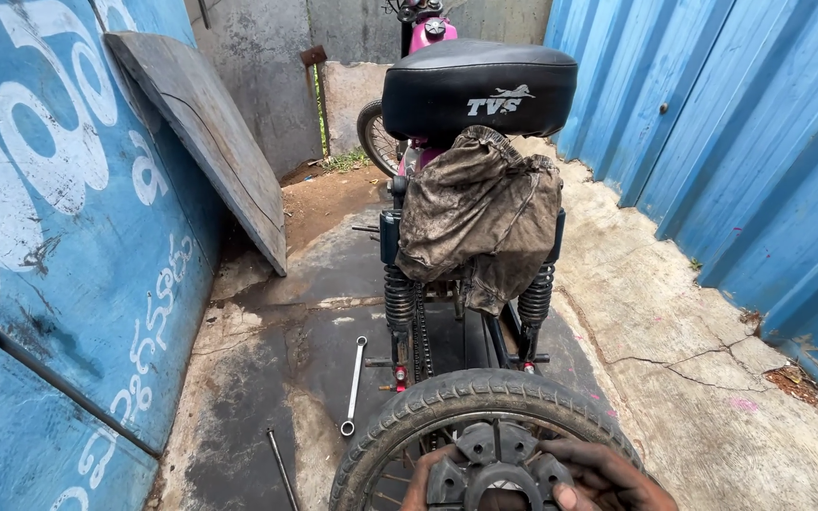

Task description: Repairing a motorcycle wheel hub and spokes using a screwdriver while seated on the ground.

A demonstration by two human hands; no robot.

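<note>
A: What is held, and where?

B: A black rubber hub damper (pixel 494 464) with wedge-shaped blocks is gripped at the centre of a detached spoked wheel (pixel 447 402), at the bottom of the view. The left hand (pixel 425 483) is closed on its left edge, the right hand (pixel 608 478) on its right edge.

A: What is seen beyond the grip?

B: Just past the wheel, a chain (pixel 421 341) and two coil shock absorbers (pixel 398 298) are seen on a pink moped (pixel 433 33). Above them a dirty cloth (pixel 480 213) is draped beneath the black seat (pixel 478 85). Left of the grip, a spanner (pixel 354 383) and a thin rod (pixel 282 468) are laid on oily concrete (pixel 267 378).
</note>
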